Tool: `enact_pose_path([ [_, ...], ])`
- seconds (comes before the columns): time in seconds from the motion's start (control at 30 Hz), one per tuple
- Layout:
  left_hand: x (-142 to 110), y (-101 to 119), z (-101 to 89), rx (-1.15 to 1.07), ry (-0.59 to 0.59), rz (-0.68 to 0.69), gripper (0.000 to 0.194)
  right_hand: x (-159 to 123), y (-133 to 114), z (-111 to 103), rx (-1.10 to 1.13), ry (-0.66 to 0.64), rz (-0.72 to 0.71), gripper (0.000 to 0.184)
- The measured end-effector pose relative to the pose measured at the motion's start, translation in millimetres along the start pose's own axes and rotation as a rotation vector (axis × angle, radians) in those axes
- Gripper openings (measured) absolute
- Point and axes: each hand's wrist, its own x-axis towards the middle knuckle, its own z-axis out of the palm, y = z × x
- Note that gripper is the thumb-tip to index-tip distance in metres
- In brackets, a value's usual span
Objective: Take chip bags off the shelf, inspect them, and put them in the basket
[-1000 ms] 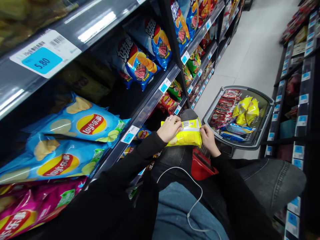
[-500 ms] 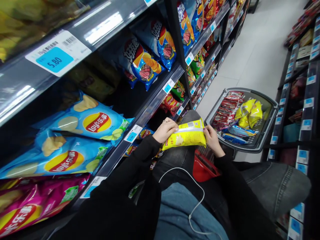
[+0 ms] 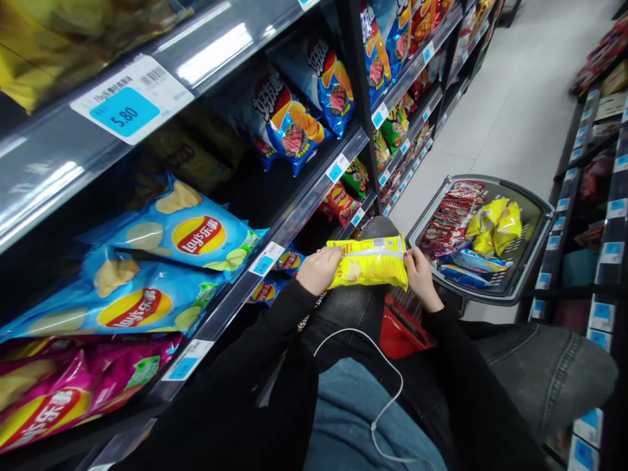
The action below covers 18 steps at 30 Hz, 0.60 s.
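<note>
A yellow bag of chips (image 3: 367, 265) lies level above my lap, its seam and barcode side facing up. At its left end, my left hand (image 3: 321, 268) is closed on the bag. My right hand (image 3: 419, 275) pinches the right end between thumb and fingers. Beyond my right hand stands a grey shopping basket (image 3: 532, 288) holding red-and-white packets (image 3: 449, 219), yellow bags (image 3: 495, 226) and blue packets (image 3: 471, 265).
Shelves on the left carry blue Lay's bags (image 3: 196, 235), magenta bags (image 3: 73, 386) and blue chip bags (image 3: 294, 124). Price tags (image 3: 132, 98) line the shelf edges. A red object (image 3: 400, 330) sits by my legs. A white cable (image 3: 392, 373) crosses my lap. Another shelf (image 3: 603, 261) stands at right.
My left hand has shifted its hold on the bag's left end, its fingers now curled over the edge. The bag has tilted slightly. The view has moved a little, so everything sits further right.
</note>
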Motion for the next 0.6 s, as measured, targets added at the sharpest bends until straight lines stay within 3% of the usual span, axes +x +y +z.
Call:
enact_pose_path([
  [0.1, 12, 1, -9.1, -0.130, 0.009, 0.011, 0.025, 2, 3, -4, -0.010, -0.004, 0.006, 0.024],
  [0.2, 19, 2, -19.2, -0.254, -0.070, 0.043, 0.025, 5, 7, -10, 0.010, -0.056, 0.011, 0.025],
  [0.37, 20, 14, -26.1, -0.166, -0.212, 0.091, 0.024, 9, 3, -18, -0.012, -0.061, 0.009, 0.024],
  [0.53, 10, 35, -11.2, 0.038, -0.003, -0.199, 0.020, 8, 2, -22, -0.047, 0.011, -0.005, 0.021],
  [0.6, 5, 38, -3.2, 0.074, 0.036, -0.213, 0.020, 9, 5, -22, -0.045, -0.014, 0.000, 0.022],
])
